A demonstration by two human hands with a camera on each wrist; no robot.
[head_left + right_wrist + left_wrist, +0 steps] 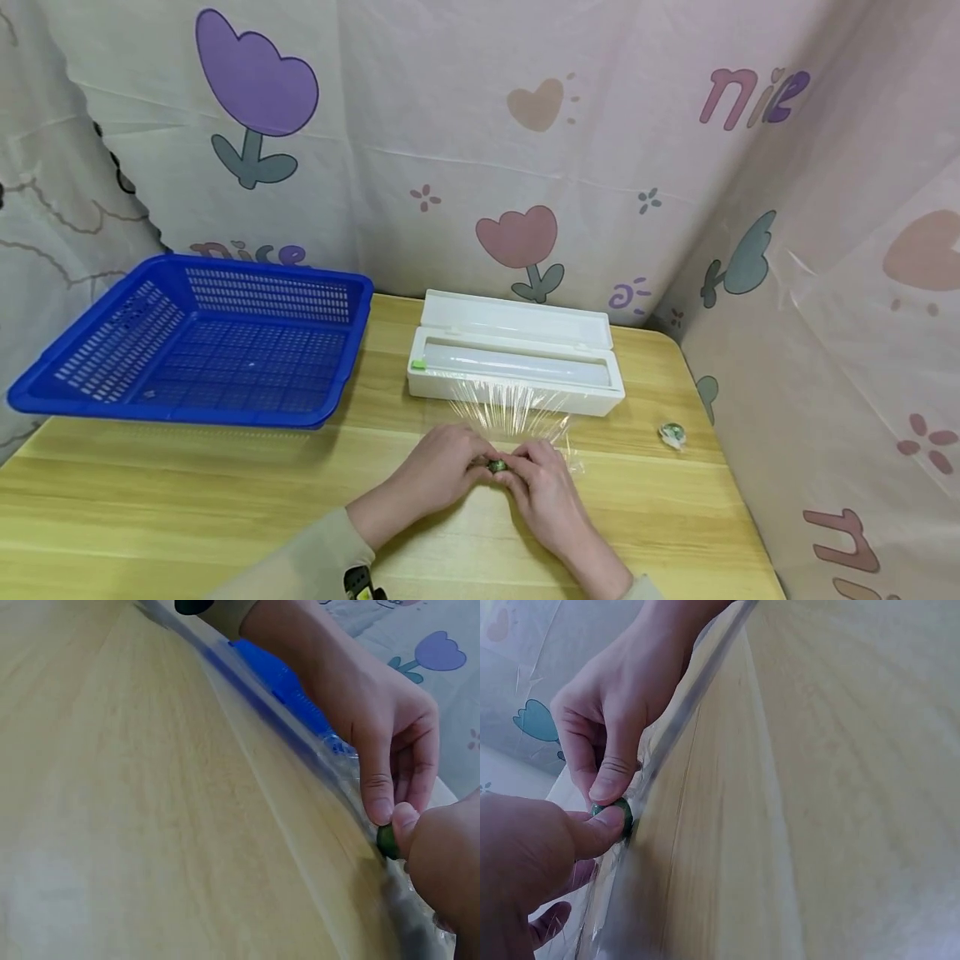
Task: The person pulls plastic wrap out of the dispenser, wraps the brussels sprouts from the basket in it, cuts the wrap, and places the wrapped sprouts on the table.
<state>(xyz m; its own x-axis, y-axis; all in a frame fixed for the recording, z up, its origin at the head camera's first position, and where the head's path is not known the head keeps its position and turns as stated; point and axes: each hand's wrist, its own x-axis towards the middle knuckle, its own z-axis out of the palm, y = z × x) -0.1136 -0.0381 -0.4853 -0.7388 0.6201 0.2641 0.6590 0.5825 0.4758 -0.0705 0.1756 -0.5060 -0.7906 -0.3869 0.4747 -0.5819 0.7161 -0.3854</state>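
Note:
Between the fingertips of both hands is a small round dark-green object (497,466), too small to name further. My left hand (446,467) pinches it from the left with thumb and fingers; my right hand (547,496) pinches it from the right. Clear cling film (510,404) stretches in pleats from the front of a white film dispenser box (517,402) down to the hands. Its lid (517,317) stands raised, showing the roll inside. In the left wrist view the green object (625,823) sits under the left thumb, close over the table, with film around it.
A blue plastic basket (348,367) stands on the left of the wooden table (645,533). Toward the right edge lies another small green object (673,434) wrapped in clear film. Printed curtains hang behind the table and along its sides.

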